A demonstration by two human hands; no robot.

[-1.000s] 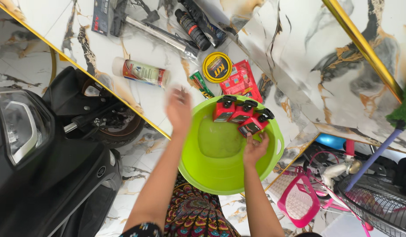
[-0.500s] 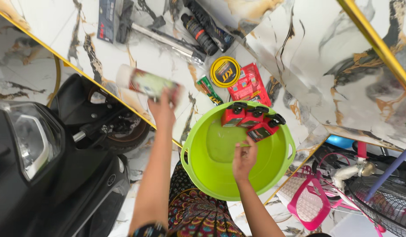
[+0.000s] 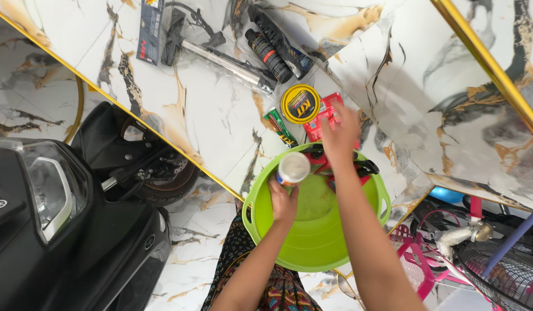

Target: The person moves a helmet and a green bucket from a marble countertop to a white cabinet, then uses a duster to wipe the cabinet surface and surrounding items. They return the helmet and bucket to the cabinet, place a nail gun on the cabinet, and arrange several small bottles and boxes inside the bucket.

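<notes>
1. Your left hand closes its grip on the white bottle, upright over the green basin; a loose hold drops it in.
2. Your right hand, fingers spread and empty, reaches over the red bottles; it could knock them.

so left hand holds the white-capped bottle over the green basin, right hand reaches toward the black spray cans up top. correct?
Not quite. The head view shows the left hand holding the white-capped bottle over the green basin, but the right hand reaches over the red packet beside the round yellow tin. The black spray cans lie farther off, untouched.
</notes>
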